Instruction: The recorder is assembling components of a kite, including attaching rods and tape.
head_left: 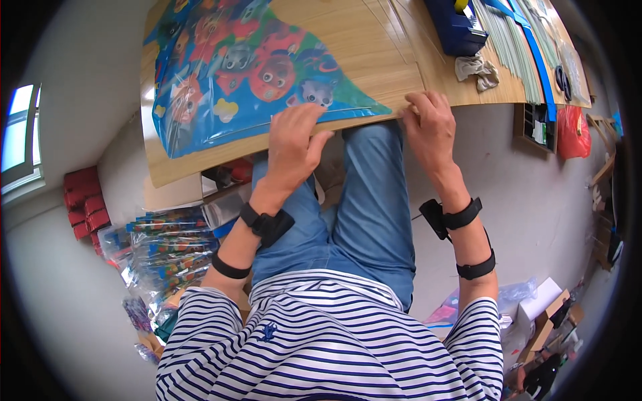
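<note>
A blue and green printed kite-shaped sheet (234, 87) with cartoon figures lies on the wooden table, its surface glossy. Along its near edge runs a thin rod (351, 109). My left hand (294, 144) rests over that edge, its fingers bent down onto the sheet and the thumb held apart. At the sheet's pointed right tip is my right hand (430, 127), closed with thumb and fingertips drawn together. What lies between those fingertips is mostly hidden, but the tip runs up to them.
Right on the wooden table (341, 33) stand a dark blue tape dispenser (457, 30), a crumpled cloth (477, 72), bundled thin rods (505, 50) and scissors (562, 81). A red plastic bag (574, 132) hangs beyond the edge. Packaged goods (170, 244) pile up at lower left; cartons (552, 321) lie lower right.
</note>
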The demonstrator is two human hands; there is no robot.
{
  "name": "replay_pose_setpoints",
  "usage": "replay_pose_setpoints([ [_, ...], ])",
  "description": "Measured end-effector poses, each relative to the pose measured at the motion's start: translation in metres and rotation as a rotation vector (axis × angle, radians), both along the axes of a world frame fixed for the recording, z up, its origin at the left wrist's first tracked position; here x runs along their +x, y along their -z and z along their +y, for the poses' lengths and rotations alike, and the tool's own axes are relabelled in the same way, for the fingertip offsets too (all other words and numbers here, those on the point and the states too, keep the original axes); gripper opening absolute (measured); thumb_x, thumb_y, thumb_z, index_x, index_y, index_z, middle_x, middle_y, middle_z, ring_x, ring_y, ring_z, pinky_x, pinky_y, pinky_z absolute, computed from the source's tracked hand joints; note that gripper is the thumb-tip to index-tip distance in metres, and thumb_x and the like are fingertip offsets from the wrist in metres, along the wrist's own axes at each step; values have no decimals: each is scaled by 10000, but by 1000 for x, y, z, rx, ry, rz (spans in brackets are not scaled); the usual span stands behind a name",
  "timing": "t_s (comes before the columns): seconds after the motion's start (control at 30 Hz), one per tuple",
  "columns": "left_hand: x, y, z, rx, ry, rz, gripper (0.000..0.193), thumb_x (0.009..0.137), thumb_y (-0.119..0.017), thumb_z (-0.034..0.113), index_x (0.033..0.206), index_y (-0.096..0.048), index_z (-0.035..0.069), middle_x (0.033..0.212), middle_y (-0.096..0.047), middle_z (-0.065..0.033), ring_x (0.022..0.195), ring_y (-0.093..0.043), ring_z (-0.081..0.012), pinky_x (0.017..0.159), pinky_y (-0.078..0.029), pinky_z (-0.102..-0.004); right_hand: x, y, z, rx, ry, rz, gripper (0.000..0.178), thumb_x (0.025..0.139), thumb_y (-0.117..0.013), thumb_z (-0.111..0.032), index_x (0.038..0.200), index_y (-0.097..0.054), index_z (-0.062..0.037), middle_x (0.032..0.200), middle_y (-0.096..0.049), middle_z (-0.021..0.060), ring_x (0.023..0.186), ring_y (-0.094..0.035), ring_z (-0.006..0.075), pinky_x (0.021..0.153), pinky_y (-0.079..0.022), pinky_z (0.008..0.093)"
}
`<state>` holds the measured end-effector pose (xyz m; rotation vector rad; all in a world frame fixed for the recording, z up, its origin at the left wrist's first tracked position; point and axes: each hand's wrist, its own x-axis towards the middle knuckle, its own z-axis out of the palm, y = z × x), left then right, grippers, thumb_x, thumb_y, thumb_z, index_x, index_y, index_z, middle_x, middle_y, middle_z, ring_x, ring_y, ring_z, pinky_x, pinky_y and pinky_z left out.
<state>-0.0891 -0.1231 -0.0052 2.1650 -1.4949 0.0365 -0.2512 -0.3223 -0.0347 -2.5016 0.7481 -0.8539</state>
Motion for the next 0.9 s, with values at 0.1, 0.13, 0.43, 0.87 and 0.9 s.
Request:
replay_pose_setpoints([
  [0.1,-7,-6,-39,-9,-98,468,195,796,-682,84,982,-645,38,967,-668,-144,899,-639,-333,780,-486,-413,15,5,3,354,27,-14,87,730,-704,-75,805,-667,-49,808,-645,124,839,-625,327,727,-492,431],
  [0.13,-7,-6,-53,-41,-78,460,151,792,-685,59,927,-644,6,885,-672,-138,799,-654,-279,707,-500,-365,20,7,3,358,27,-19,87,730,-704,-75,805,-667,-49,808,-645,124,839,-625,327,727,-492,431],
  [0.43,-26,16,-102,112,-190,480,119,747,-652,90,838,-620,19,805,-658,-166,793,-638,-377,676,-498,-454,26,9,2,320,109,149,95,715,-716,-109,783,-665,-67,798,-668,86,812,-656,285,690,-508,402],
  [0.87,-20,20,-107,128,-203,414,164,724,-702,117,801,-647,-17,702,-664,-153,639,-660,-250,607,-513,-335,25,12,0,338,102,101,87,690,-701,-117,754,-662,-74,783,-658,88,810,-652,297,679,-502,407],
  [0.9,-20,22,-107,129,-203,412,164,724,-702,117,801,-647,-17,702,-664,-153,639,-660,-250,607,-513,-335,25,13,0,333,108,103,86,688,-699,-118,751,-660,-74,782,-658,88,809,-652,297,678,-502,406],
])
